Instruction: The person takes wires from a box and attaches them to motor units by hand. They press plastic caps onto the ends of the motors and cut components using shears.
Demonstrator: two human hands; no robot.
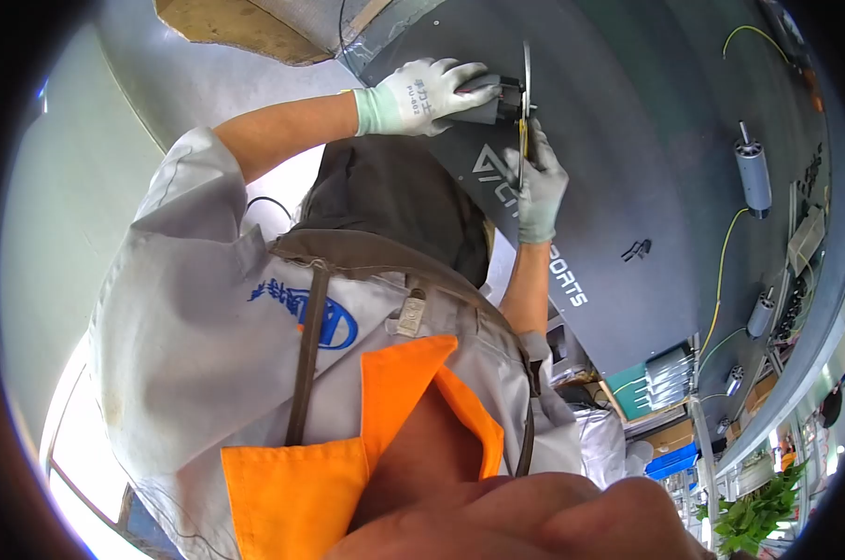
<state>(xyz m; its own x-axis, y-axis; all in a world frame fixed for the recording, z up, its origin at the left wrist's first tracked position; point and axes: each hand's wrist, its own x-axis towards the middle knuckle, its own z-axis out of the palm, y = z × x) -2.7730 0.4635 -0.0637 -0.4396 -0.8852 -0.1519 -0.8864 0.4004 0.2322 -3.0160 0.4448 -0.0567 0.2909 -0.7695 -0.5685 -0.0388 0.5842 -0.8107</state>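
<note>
My left hand [427,96] is wrapped round a grey cylindrical motor [479,112] with a black end. My right hand [539,187], its fingers pinched, grips a long thin metal tool [526,79] with a yellow part. The tool stands across the black end of the motor; whether the two touch is hard to tell. Both hands wear white gloves, above a dark mat [618,168] with white lettering. A few small black pieces [637,250] lie on the mat, to the right of my right hand.
A silver motor [753,175] with a yellow cable [720,271] lies at the right, and a smaller motor [761,315] sits below it. Several silver cylinders [670,378] fill a green tray. Brown cardboard [245,28] is at the top left. A blue box [672,462] is lower right.
</note>
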